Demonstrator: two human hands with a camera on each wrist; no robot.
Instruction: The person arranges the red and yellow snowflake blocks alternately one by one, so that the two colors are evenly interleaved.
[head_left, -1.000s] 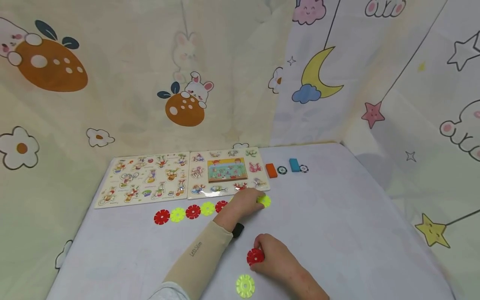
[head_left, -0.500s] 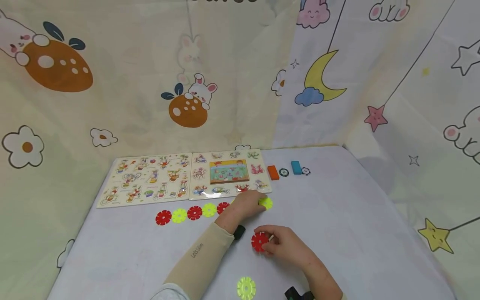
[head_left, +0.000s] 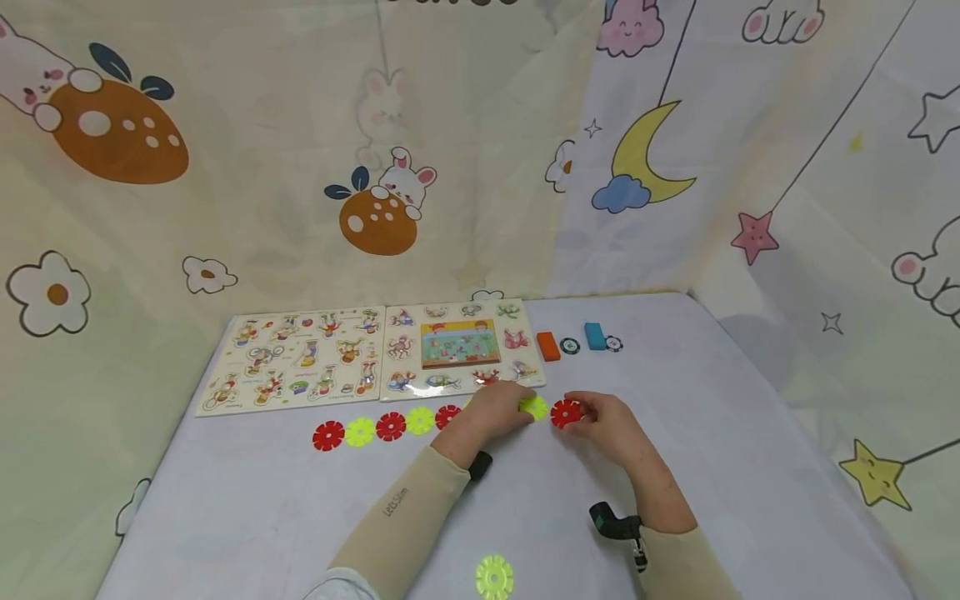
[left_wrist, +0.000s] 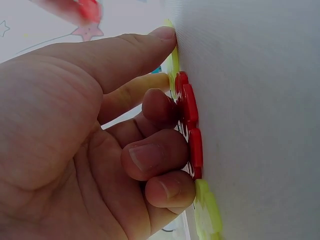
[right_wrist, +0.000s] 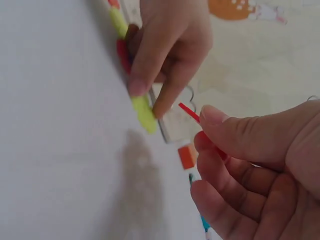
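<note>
My left hand (head_left: 491, 417) lies at the right end of a row of flat notched discs, thumb and index finger pinching the edges of a yellow notched disc (head_left: 536, 407). In the left wrist view its other fingers curl against a red disc (left_wrist: 190, 102) beside that one, mostly hidden in the head view. My right hand (head_left: 611, 427) holds another red notched disc (head_left: 564, 414) between thumb and fingers, just right of the yellow one. The right wrist view shows this held disc (right_wrist: 188, 112) edge-on, raised off the table.
Further left, the row alternates red discs (head_left: 328, 435) and yellow discs (head_left: 360, 432). One loose yellow disc (head_left: 494, 577) lies at the front. Two picture boards (head_left: 288, 402) lie behind the row. Right of them are an orange block (head_left: 548, 347), a blue block (head_left: 595, 336) and two round chips (head_left: 570, 346).
My right hand has carried the red disc from near the front yellow disc up and rightward to the row's right end. The left hand has stayed at the yellow disc.
</note>
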